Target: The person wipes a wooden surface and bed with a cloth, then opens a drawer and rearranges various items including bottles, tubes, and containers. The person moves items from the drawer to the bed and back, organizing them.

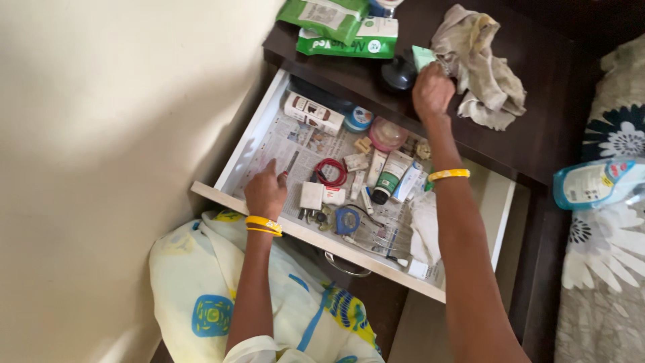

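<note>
Under the left hand [265, 191], which reaches into the open white drawer [232, 165] lined with newspaper, lies a small red-tipped tool [287, 173]; the fingers curl down onto it, but whether they have closed on it I cannot tell; it looks light, thin and stiff, best pinched along its shaft between thumb and forefinger. Just to the right of that hand sit a coil of red wire [330, 172], springy and likely to snag, a white square adapter [311, 195], hard and easy to grip by its flat sides, and a blue tape measure [347, 220]. Further right, towards the other forearm, stands a white tube with a dark green cap [388, 176], soft-walled and probably slippery, safest taken near the cap. Up on the dark wooden tabletop [537, 128], the right hand [432, 91] is clenched around a small pale green packet [422, 58], grasping its lower end; it seems light and thin, so a gentle pinch should do. Beside that hand to the right lies a crumpled beige cloth [480, 67], limp and soft; to its left rests a round black lid [398, 74], and beyond it green refill pouches [342, 27].
</note>
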